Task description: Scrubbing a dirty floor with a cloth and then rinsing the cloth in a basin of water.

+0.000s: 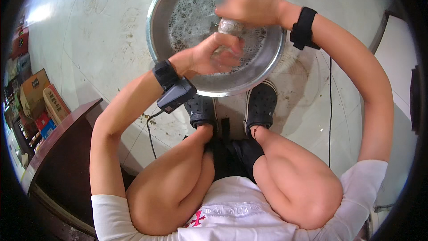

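Below me a steel basin (152, 45) holds foamy grey water (190, 20). My left hand (214, 53) curls around the near end of a translucent, wet container (230, 26), perhaps a glass or bottle. Over its far end, my right hand (252, 6) is closed, with the whitish middle of the container showing between both hands. A grey blur covers the fingers of the right hand, so what else they may touch is hidden. Both hands are above the water, inside the rim.
Black clogs (262, 103) on my feet stand against the basin's near side. A black device (176, 94) on my left wrist trails a cable (150, 134). Left, a dark wooden furniture piece (67, 160) stands near cardboard boxes (35, 93). The tiled floor (100, 40) has dirty smears.
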### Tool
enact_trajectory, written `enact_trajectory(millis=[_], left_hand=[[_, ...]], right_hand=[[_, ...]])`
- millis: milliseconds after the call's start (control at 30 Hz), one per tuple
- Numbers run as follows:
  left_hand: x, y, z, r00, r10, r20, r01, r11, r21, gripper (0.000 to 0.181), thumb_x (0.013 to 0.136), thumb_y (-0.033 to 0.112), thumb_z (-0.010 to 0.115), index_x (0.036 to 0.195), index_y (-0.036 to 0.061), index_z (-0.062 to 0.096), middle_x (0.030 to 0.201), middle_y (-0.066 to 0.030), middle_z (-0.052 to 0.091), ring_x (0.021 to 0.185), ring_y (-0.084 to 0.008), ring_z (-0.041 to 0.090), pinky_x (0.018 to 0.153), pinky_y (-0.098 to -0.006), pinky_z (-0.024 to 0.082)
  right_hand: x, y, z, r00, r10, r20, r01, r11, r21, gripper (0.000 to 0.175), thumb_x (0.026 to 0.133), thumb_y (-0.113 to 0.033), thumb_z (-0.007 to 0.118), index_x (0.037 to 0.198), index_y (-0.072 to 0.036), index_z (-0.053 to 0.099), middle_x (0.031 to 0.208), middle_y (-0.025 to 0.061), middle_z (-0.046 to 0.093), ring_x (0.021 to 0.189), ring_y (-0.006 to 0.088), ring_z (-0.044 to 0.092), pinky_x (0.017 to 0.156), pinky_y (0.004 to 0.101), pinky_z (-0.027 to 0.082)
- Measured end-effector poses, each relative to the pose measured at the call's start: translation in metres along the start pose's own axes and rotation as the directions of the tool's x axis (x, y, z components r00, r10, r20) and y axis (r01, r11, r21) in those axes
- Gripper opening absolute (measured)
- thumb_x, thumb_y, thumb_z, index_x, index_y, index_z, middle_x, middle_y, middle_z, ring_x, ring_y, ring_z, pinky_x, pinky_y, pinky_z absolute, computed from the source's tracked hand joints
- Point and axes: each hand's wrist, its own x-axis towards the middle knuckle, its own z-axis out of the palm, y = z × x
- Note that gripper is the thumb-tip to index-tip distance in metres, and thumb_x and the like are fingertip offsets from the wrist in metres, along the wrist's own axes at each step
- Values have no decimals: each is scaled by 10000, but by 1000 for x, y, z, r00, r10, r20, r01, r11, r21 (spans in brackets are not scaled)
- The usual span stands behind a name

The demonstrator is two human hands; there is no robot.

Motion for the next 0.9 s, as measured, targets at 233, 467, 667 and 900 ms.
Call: enact_trajectory(millis=[233, 467, 667, 900], left_hand=[[-7, 11, 8, 995, 96, 19, -96, 995, 4, 70, 840, 99, 559, 881, 124, 509, 659, 41, 394, 556, -57, 373, 487, -229, 277], [-32, 59, 4, 713, 683, -161, 235, -16, 972, 646, 738, 226, 812, 1280, 66, 499, 1137, -151, 625, 1076, -292, 616, 922, -372, 484], [-36, 52, 22, 467, 770, 434, 436, -628, 645, 717, 637, 164, 804, 1300, 171, 530, 1249, -48, 574, 1187, -274, 531, 1041, -439, 368], [-33, 57, 19, 507, 559, 656, 303, -828, 472, 415, 652, 85, 718, 1059, 89, 634, 903, -75, 584, 827, -257, 614, 652, -363, 522]], right_hand=[[2, -5, 3, 966, 47, -253, -100, 974, -203, 302, 768, -164, 647, 1066, -145, 597, 818, 44, 611, 691, 222, 651, 559, 354, 533], [-15, -21, 9, 772, 635, 14, -547, 653, 523, 118, 697, -41, 625, 806, -5, 651, 586, 97, 600, 577, 224, 639, 521, 325, 475], [-21, -38, -27, 713, 71, 698, -472, -687, 552, 85, 820, -98, 578, 758, -67, 528, 564, -40, 432, 409, 29, 361, 343, 181, 254], [-13, -68, -35, 898, -327, 294, -352, -935, 35, 99, 862, -159, 537, 826, -89, 478, 556, -42, 387, 383, 10, 299, 317, 164, 205]])
